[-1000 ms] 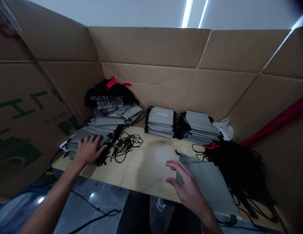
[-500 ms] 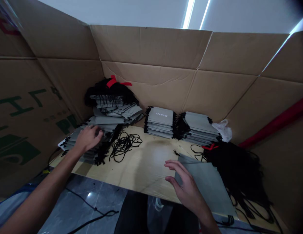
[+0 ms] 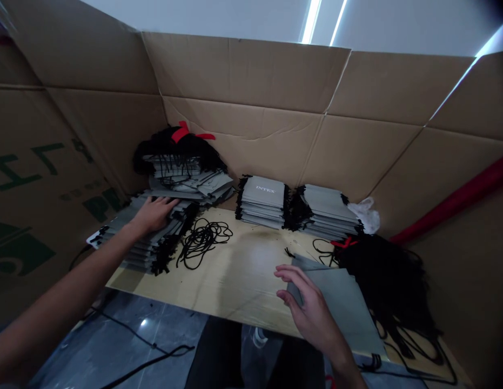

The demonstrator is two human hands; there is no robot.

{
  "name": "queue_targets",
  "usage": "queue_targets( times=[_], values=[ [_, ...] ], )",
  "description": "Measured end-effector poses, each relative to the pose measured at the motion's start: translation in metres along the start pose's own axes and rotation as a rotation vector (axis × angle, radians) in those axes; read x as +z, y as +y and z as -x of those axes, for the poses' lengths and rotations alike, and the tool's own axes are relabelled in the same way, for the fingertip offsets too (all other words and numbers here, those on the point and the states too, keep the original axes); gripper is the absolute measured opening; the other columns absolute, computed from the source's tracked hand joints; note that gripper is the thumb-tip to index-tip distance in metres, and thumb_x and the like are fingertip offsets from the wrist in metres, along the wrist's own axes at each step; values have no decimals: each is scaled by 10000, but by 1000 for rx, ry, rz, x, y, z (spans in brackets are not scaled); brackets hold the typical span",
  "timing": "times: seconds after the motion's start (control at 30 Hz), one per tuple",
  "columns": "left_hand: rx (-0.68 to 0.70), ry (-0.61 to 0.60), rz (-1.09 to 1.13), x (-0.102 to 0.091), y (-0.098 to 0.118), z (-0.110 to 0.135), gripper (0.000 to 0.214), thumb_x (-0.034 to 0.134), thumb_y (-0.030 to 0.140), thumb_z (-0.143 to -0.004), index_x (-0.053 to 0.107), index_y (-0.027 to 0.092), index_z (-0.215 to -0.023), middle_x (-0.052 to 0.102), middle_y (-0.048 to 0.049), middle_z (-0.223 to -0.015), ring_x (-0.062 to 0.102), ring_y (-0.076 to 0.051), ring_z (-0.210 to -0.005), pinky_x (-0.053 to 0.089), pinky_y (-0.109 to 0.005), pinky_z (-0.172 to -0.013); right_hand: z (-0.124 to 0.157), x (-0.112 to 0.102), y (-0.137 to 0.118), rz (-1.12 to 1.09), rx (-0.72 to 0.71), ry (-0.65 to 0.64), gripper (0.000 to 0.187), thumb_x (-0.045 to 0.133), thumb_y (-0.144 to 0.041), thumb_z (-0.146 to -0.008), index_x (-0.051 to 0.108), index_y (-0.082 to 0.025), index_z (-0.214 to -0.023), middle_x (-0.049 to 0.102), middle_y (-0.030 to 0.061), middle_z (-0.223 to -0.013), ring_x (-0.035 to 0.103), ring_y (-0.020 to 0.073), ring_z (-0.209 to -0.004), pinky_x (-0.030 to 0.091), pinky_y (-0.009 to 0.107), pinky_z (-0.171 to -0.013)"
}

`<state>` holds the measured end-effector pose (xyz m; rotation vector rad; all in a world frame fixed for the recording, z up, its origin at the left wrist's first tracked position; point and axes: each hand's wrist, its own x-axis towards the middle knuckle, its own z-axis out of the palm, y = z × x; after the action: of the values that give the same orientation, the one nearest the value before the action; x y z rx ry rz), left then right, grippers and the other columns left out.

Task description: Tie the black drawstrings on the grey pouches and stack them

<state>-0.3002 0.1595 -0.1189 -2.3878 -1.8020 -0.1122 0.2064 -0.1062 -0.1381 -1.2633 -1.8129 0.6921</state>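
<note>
On the left, my left hand [image 3: 156, 212] lies with its fingers stretched over a tall stack of grey drawstring pouches [image 3: 143, 254] edged with black cords. Its fingertips reach beneath the overhanging edge of an upper pile of grey pouches [image 3: 210, 186]; whether they grip anything is hidden. My right hand [image 3: 306, 300] hovers at the right over grey pouches [image 3: 348, 302] lying flat near the table's front edge. Its thumb and fingers are apart with nothing between them. A loose tangle of black cord [image 3: 205, 240] lies just right of the left stack.
Two pouch stacks stand at the back: one marked INTEX [image 3: 264, 197] and another [image 3: 326, 208] beside it. A crumpled clear plastic bag [image 3: 367, 215] sits behind a large bundle of black cords [image 3: 389, 281]. Cardboard walls [image 3: 243, 70] enclose the wooden table [image 3: 251, 275].
My left hand has moved forward and slightly right, from above the stack down onto it, its fingers straightening. My right hand stays nearly in place. The view has shifted slightly.
</note>
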Motion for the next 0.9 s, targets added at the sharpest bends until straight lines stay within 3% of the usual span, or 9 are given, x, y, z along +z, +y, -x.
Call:
queue_targets(
  times=[0.23,0.4,0.73,0.9],
  values=[
    [-42,46,-102,-9,-2,-9,463,766,405,-1081,679,182,-1477,675,-146,-1526,686,-336,-1373,606,-598,-1161,0,-1,-1,6,-4,0,219,608,-320,-1129,750,-337,-1295,730,64,-1462,706,262,-1380,575,445,-1201],
    [-92,160,-70,-23,4,-7,422,758,412,-1088,697,172,-1431,710,-137,-1452,728,-303,-1279,652,-542,-1086,1,-1,2,16,14,-6,215,605,-342,-1134,762,-327,-1280,721,78,-1475,701,271,-1385,567,458,-1208],
    [-192,541,106,-34,11,17,442,747,412,-1092,685,178,-1461,690,-142,-1501,690,-331,-1364,604,-593,-1161,5,14,48,142,156,-71,267,653,-280,-1052,743,-239,-1300,720,159,-1488,657,359,-1457,507,622,-1286],
    [-206,771,262,-51,27,23,438,690,460,-1089,696,134,-1382,731,-152,-1420,644,-332,-1425,451,-603,-1290,13,20,62,143,223,-122,360,707,-243,-996,758,-226,-1352,714,175,-1530,626,393,-1513,487,649,-1309]
  ],
)
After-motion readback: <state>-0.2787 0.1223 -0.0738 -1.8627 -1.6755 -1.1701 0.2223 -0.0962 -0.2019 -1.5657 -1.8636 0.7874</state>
